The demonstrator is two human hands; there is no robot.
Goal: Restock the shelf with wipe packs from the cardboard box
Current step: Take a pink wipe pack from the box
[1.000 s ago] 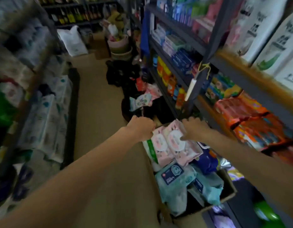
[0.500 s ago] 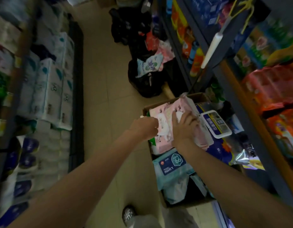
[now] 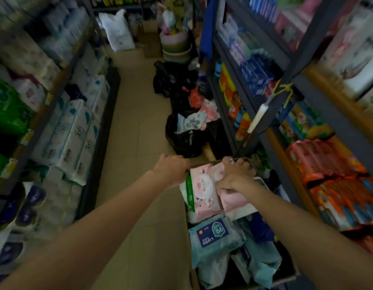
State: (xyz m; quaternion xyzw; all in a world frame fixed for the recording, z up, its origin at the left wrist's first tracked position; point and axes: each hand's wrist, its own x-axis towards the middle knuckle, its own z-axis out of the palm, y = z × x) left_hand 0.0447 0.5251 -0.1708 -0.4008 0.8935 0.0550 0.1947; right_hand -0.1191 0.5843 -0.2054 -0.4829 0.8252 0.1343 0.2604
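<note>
Our right hand lies spread on the pink wipe packs at the far end of the cardboard box, fingers curled over their far edge. Our left hand clutches their left side. The packs' long axis runs back toward us, with the shelf just right of the grip.

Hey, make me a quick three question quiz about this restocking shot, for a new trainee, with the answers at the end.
1. True or false: both hands are at the pink wipe packs in the cardboard box.
2. Which pack lies nearest the camera in the box? A) teal pack B) orange pack C) green bottle
3. Fill in: the black bags sit on the ____.

Key
1. True: left hand at the left edge, right hand on top.
2. A
3. floor
</note>
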